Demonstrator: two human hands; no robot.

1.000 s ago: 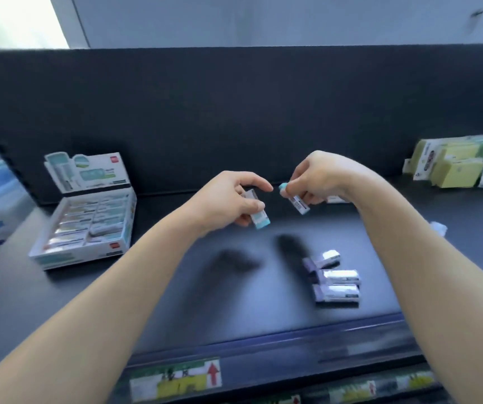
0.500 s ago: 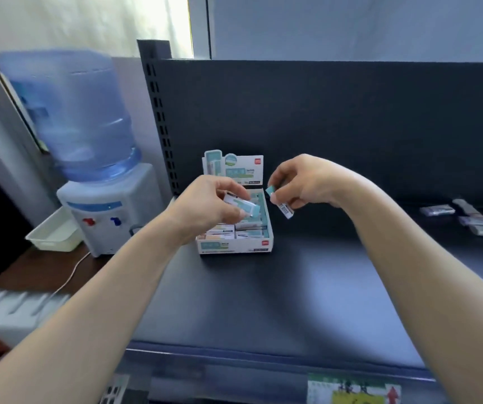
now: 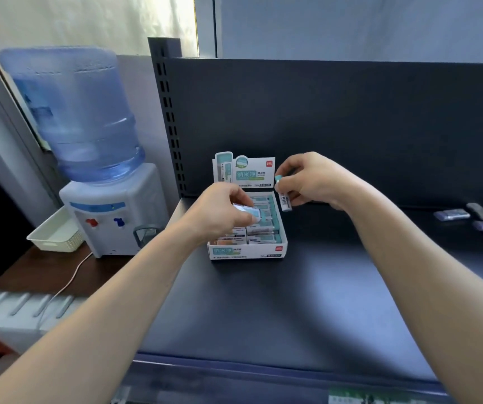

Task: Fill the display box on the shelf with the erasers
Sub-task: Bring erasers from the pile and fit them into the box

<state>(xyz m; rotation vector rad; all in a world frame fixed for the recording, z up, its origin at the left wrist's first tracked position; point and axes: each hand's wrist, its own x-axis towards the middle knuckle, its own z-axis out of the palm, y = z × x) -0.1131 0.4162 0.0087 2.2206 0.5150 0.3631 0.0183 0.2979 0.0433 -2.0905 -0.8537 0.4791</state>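
Observation:
A white and teal display box (image 3: 247, 251) stands on the dark shelf (image 3: 292, 301) near its left end, holding several wrapped erasers in rows. My left hand (image 3: 220, 212) hovers over the box's left half and pinches one teal-tipped eraser (image 3: 249, 212). To the right of the box's back corner, my right hand (image 3: 311, 179) pinches a second eraser (image 3: 282, 193), which hangs upright with its barcode showing. Three loose erasers (image 3: 453, 214) lie on the shelf at the far right.
A water dispenser (image 3: 109, 217) with a blue bottle stands left of the shelf on a brown table, beside a white basket (image 3: 55, 233). The shelf's slotted upright (image 3: 170, 121) and dark back panel rise behind the box. A price rail runs along the shelf's front edge.
The view swung left, so the display box now lies under my hands and the loose erasers sit far right. Both hands carried their erasers to the box; the left one lowered over it.

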